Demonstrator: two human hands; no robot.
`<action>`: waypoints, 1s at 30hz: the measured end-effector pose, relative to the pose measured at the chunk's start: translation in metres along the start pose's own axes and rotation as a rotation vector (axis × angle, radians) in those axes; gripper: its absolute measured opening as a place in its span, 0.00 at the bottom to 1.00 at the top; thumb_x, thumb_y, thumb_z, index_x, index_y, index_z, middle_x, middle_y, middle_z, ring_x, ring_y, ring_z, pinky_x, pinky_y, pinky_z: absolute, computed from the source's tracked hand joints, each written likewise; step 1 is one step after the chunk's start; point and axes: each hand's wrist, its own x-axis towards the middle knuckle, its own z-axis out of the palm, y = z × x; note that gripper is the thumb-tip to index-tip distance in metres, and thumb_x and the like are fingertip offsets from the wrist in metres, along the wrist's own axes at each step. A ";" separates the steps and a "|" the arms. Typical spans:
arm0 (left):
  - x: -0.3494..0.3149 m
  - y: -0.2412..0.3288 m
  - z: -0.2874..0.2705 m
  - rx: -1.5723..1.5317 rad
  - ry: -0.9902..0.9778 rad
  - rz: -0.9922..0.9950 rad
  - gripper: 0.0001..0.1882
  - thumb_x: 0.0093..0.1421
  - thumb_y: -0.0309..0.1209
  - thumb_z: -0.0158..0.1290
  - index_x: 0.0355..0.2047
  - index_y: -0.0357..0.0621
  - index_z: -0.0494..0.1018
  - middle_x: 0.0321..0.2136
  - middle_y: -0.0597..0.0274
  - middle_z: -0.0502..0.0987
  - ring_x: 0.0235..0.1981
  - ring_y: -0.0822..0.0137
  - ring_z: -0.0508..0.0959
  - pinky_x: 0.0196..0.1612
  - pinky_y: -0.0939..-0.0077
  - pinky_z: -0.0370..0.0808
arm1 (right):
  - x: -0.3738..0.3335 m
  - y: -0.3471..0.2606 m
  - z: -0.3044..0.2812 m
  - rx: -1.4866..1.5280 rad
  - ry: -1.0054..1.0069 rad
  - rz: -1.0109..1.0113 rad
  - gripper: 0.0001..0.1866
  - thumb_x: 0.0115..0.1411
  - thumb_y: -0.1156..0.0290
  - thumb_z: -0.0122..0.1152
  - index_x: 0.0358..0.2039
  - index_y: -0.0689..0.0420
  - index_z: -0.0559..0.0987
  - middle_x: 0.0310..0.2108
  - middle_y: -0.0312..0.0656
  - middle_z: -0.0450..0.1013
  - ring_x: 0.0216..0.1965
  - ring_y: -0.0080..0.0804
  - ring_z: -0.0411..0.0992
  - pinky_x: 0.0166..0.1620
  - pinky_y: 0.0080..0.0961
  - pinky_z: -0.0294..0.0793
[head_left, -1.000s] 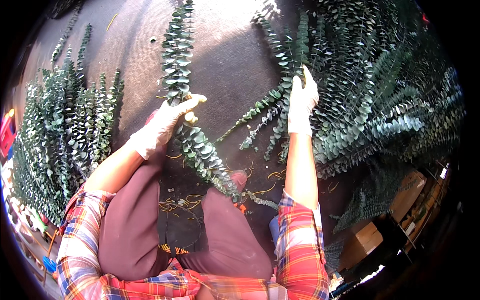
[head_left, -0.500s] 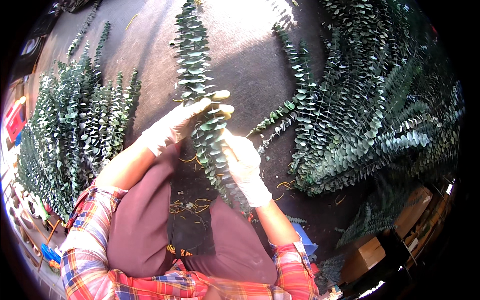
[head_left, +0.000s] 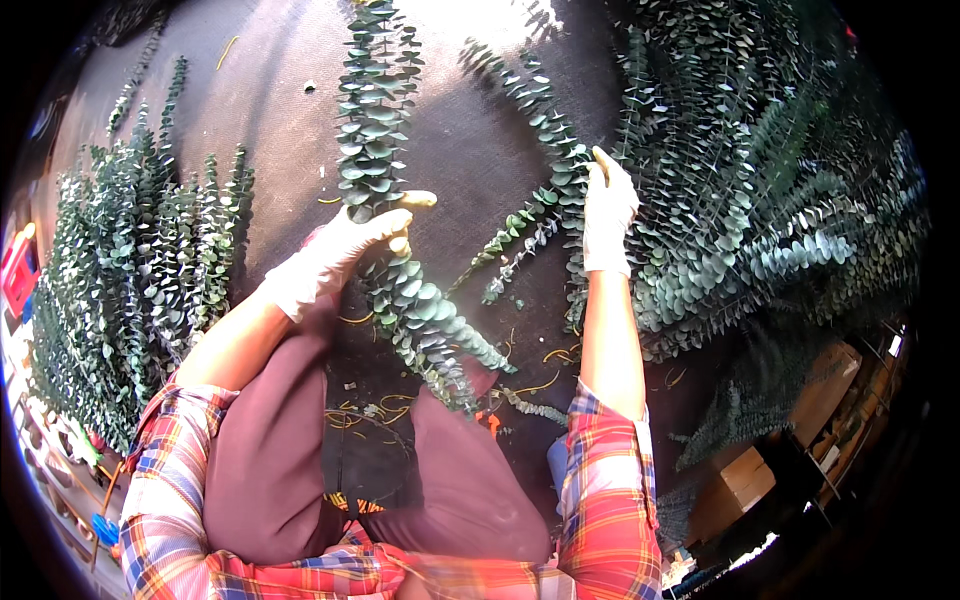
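My left hand, in a pale glove, is closed around the middle of a small bunch of eucalyptus stems with round grey-green leaves. The lower ends of that bunch hang over my knee. Out to the right, my right hand, gloved too, pinches a eucalyptus stem at the left edge of the large pile. Its fingertips are partly hidden by leaves. Beside that stem, two shorter sprigs lie on the dark surface.
A large eucalyptus pile spreads over the right side. Another heap stands at the left. Yellow strands litter the dark surface. Cardboard boxes sit at lower right, and a red object is at the far left.
My right hand has left the bunch and moved right to a stem at the pile, which has shifted left. The left hand keeps hold of the bunch, whose lower ends have spread apart.
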 end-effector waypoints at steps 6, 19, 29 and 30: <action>-0.005 0.001 -0.002 -0.055 0.039 -0.065 0.28 0.60 0.35 0.58 0.59 0.38 0.65 0.23 0.75 0.69 0.27 0.80 0.70 0.33 0.83 0.70 | -0.024 -0.022 0.014 -0.492 -0.003 -0.305 0.31 0.57 0.65 0.62 0.61 0.54 0.67 0.54 0.47 0.70 0.53 0.43 0.70 0.57 0.33 0.67; -0.003 0.010 0.016 0.057 0.019 0.068 0.28 0.62 0.38 0.56 0.61 0.44 0.65 0.44 0.68 0.76 0.41 0.79 0.71 0.46 0.81 0.70 | -0.117 -0.132 0.045 0.136 -0.212 -0.310 0.21 0.60 0.73 0.57 0.54 0.59 0.72 0.44 0.49 0.73 0.40 0.42 0.74 0.47 0.30 0.74; -0.006 -0.018 -0.020 -0.122 0.161 0.032 0.22 0.61 0.37 0.58 0.54 0.45 0.69 0.40 0.66 0.78 0.42 0.73 0.76 0.47 0.75 0.73 | -0.107 -0.151 0.053 0.004 -0.676 -0.438 0.35 0.55 0.55 0.61 0.59 0.62 0.67 0.63 0.56 0.60 0.63 0.50 0.59 0.65 0.40 0.56; -0.003 -0.010 -0.012 -0.104 0.130 -0.003 0.21 0.62 0.39 0.57 0.52 0.43 0.70 0.33 0.66 0.79 0.36 0.74 0.77 0.41 0.77 0.75 | -0.085 -0.123 0.062 0.109 -0.531 -0.334 0.34 0.56 0.58 0.63 0.60 0.58 0.67 0.62 0.56 0.60 0.63 0.51 0.58 0.65 0.40 0.55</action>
